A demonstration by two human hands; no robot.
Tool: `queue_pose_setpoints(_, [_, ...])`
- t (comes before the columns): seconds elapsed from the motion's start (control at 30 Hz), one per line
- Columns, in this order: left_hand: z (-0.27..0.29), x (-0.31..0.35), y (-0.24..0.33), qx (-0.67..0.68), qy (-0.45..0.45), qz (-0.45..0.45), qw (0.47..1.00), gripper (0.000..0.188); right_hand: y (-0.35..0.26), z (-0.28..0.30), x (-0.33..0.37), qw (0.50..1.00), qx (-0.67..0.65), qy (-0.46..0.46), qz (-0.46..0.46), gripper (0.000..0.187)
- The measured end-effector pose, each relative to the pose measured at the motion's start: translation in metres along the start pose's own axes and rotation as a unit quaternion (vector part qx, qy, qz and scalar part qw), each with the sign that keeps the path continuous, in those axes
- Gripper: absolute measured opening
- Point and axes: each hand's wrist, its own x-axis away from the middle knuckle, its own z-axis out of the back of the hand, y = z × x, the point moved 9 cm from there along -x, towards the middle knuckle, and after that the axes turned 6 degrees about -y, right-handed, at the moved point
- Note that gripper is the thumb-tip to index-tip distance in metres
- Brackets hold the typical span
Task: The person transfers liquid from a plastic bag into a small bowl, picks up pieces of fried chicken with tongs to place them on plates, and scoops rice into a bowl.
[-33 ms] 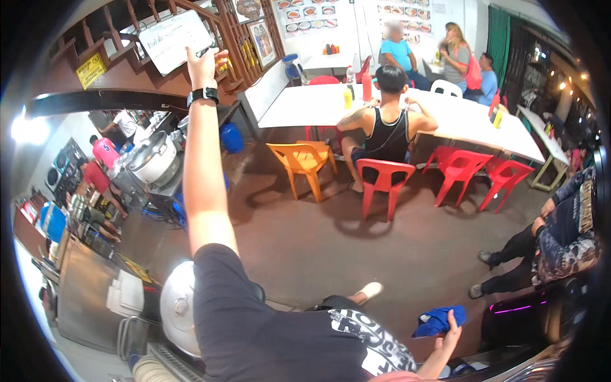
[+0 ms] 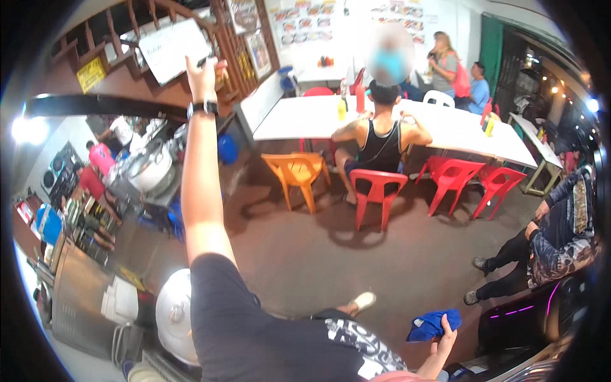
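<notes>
Shifted slightly in view, the crumpled blue bundle (image 2: 429, 326) seems cloth.

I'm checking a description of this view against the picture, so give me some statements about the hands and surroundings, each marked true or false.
1. The right hand holds a blue cloth. True.
2. A watch is on the wrist of the left hand. True.
3. The left hand rests flat on the white table. False: it is raised, appearing beside the whiteboard.
4. The orange chair is right of the seated person. False: it is left.
5. A round silver lid shows beside the black sleeve. True.
</notes>
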Motion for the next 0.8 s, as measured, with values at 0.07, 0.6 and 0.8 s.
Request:
queue_pose_setpoints(0.07, [-0.052,0.042,0.014,0.040,-0.018,0.015,0.999,0.022,-0.011,-0.017,0.028,1.000,0.003,-0.006,0.006,0.035])
queue_pose_setpoints(0.6, [-0.341,0.700,0.169,0.254,-0.856,0.006,0.449,0.057,-0.004,-0.009,0.151,0.979,0.196,0.029,0.055,0.039])
queue_pose_setpoints(0.8, [-0.348,0.674,0.140,0.289,-0.862,0.015,0.416,0.037,-0.004,-0.041,0.159,0.988,-0.036,0.075,0.129,0.039])
